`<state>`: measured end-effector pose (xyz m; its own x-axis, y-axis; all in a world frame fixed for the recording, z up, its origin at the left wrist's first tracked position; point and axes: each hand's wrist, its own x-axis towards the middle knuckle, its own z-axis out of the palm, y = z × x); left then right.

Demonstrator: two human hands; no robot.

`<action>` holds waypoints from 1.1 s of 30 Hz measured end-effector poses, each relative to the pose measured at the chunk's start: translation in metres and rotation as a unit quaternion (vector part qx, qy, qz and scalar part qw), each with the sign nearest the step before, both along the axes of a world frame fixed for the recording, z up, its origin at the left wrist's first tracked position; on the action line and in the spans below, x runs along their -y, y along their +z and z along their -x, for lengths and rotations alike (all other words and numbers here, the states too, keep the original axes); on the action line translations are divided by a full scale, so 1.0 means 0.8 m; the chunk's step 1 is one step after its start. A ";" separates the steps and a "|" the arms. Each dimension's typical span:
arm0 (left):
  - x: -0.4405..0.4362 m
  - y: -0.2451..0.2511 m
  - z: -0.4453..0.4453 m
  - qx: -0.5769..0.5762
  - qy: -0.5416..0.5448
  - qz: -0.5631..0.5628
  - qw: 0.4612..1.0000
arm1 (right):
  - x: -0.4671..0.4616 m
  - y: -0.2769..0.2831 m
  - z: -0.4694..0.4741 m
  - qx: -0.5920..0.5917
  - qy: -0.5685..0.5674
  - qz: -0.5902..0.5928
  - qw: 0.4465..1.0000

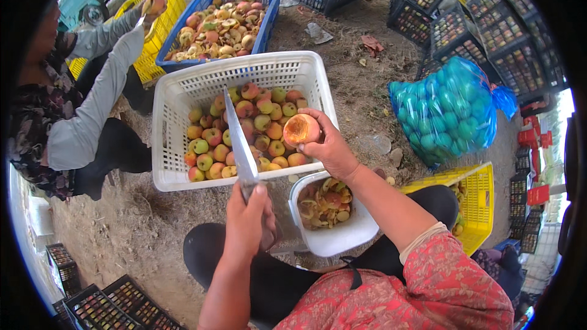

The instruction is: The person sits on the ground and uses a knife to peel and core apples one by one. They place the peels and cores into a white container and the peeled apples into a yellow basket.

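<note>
My left hand (pixel 251 220) grips the handle of a long-bladed knife (pixel 240 140), its blade pointing up and away over the near side of the white plastic crate. In my right hand (pixel 331 146) is an apple (pixel 301 129) with a hollow cut into its flesh, brownish inside, turned toward the knife. Blade and apple are apart. Below both lies the white crate (pixel 167 101), which holds many red, yellow and green apples (pixel 221 151). Close to my knees stands a white bucket (pixel 338 240) containing peels and cut apple pieces (pixel 331 204).
At left a co-worker's gloved arm (pixel 98 96) holds another apple (pixel 155 4) and a knife. Beyond my crate sits a blue crate (pixel 166 50) of apple scraps. A blue bag of round green things (pixel 447 110) lies right, near a yellow crate (pixel 481 206) and stacked black crates (pixel 500 23).
</note>
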<state>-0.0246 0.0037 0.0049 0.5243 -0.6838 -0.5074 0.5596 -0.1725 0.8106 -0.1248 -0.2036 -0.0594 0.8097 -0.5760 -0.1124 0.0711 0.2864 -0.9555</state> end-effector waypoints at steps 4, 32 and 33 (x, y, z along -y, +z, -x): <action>0.001 -0.016 0.017 0.053 -0.037 -0.066 0.996 | -0.033 0.023 0.061 0.018 -0.048 -0.061 0.997; -0.040 0.062 0.080 0.395 -0.282 -0.274 0.830 | 0.018 0.016 0.187 -0.022 0.107 -0.398 0.911; -0.040 0.063 0.077 0.466 -0.302 -0.285 0.781 | 0.019 0.006 0.181 -0.024 0.118 -0.432 0.894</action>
